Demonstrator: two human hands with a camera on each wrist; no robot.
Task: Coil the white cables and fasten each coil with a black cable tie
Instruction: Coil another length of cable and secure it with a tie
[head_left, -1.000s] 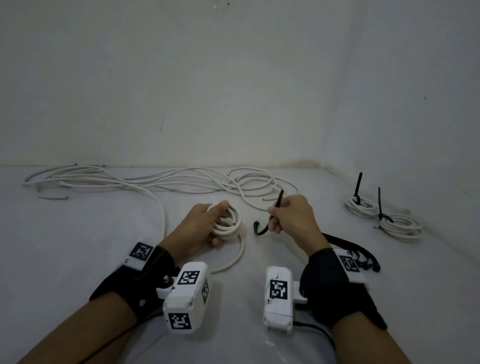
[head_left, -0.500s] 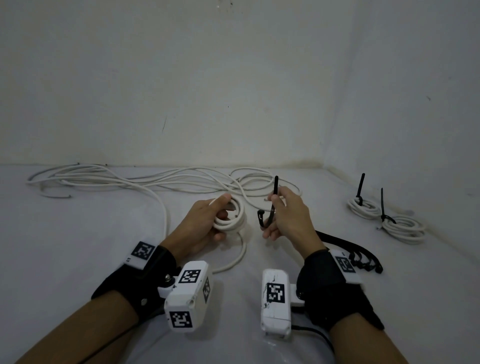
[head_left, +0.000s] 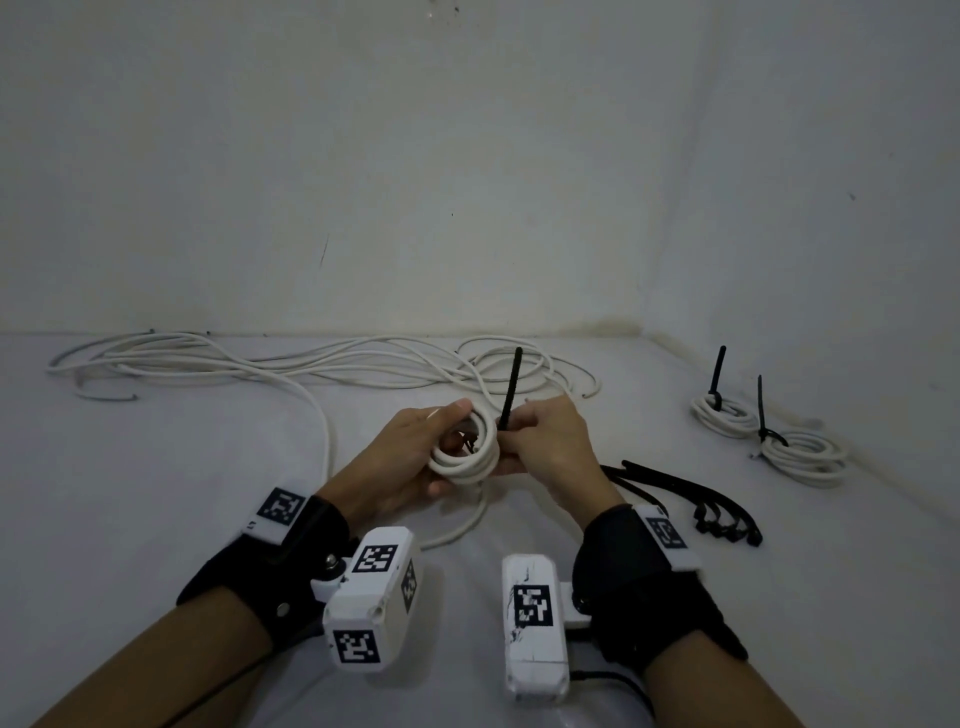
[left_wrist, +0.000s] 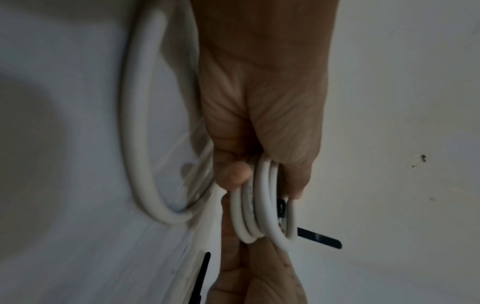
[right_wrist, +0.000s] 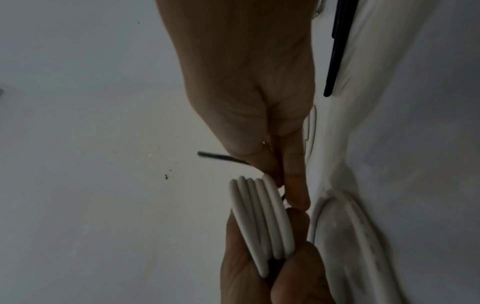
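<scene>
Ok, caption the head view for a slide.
Left hand holds a white cable coil while right hand threads a black cable tie around it.

The white floor (head_left: 156, 493) carries loose white cables (head_left: 291, 364), 2 tied coils (head_left: 802, 457) — and spare black ties (head_left: 717, 504).

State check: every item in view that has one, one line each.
Left hand: grips the small white cable coil, held off the floor.
Right hand: pinches the black cable tie against the coil's side, tail pointing up.
Two white coils by the right wall: tied, tails upright.
Loose white cables: uncoiled on the floor.
Spare black ties: unused, lying on the floor.
</scene>
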